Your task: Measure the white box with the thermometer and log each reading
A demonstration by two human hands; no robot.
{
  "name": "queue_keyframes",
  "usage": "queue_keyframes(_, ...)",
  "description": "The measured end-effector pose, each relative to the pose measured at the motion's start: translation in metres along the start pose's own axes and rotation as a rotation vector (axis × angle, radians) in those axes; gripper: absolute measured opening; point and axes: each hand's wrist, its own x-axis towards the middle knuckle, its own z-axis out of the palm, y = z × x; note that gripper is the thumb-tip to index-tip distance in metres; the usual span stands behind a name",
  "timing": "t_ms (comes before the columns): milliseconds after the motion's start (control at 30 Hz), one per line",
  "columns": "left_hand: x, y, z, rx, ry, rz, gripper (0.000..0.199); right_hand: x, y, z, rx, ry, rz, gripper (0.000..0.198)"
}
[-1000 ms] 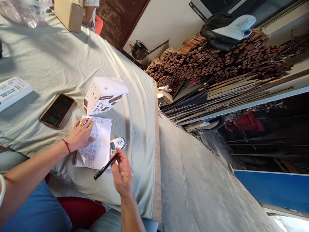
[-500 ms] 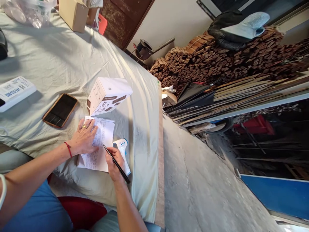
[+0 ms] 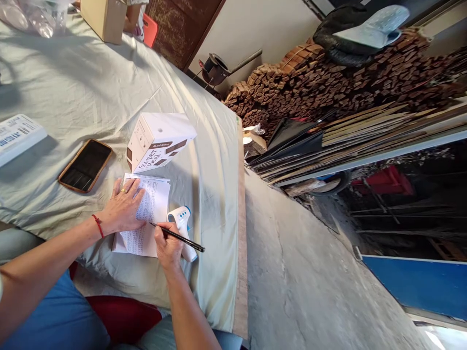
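My left hand (image 3: 126, 206) lies flat with fingers spread on the left part of some printed paper sheets (image 3: 155, 194). A ring is on one finger and a red string circles the wrist. My right hand (image 3: 169, 247) pinches a black pen (image 3: 180, 237), its tip at the paper near my left thumb and its back end pointing right. Beside the right hand lies a white and blue infrared thermometer (image 3: 180, 216), partly covered by that hand. Just beyond the sheets stands a white box (image 3: 160, 141) lettered "Super Meal".
A phone (image 3: 85, 165) in a brown case lies left of the box, with a white printed package (image 3: 20, 137) farther left. At the far side are a cardboard box (image 3: 104, 19) and a clear plastic bag (image 3: 40, 17). The table's wooden edge (image 3: 241, 233) runs along the right.
The pen has swung flatter, its back end now pointing more to the right and its tip slightly lower on the paper. My left hand stays on the sheets. The whole view has shifted slightly.
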Motion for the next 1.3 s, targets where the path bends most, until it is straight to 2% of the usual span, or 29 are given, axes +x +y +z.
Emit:
queue_keyframes(367,0.0001,-0.0014,0.0037,0.019,0.007,-0.001,0.073,0.0005,0.0003,-0.0014,0.004,-0.055,-0.017,0.024)
queue_keyframes(933,0.001,-0.0026,0.0068,-0.04,0.039,0.007,0.074,-0.0009,-0.0002,-0.0004,0.046,-0.031,0.006,0.021)
queue_keyframes(1033,0.0012,-0.002,0.0057,-0.038,0.026,0.001,0.074,-0.001,-0.0001,-0.0005,0.016,0.023,0.015,0.024)
queue_keyframes(1200,0.0014,0.0001,0.0013,-0.012,-0.03,-0.026,0.074,-0.0005,-0.0014,-0.001,-0.015,-0.003,-0.009,0.026)
queue_keyframes(1300,0.0011,0.0006,0.0001,-0.001,-0.04,-0.024,0.075,-0.0003,-0.0022,-0.0001,-0.009,0.042,-0.014,0.025)
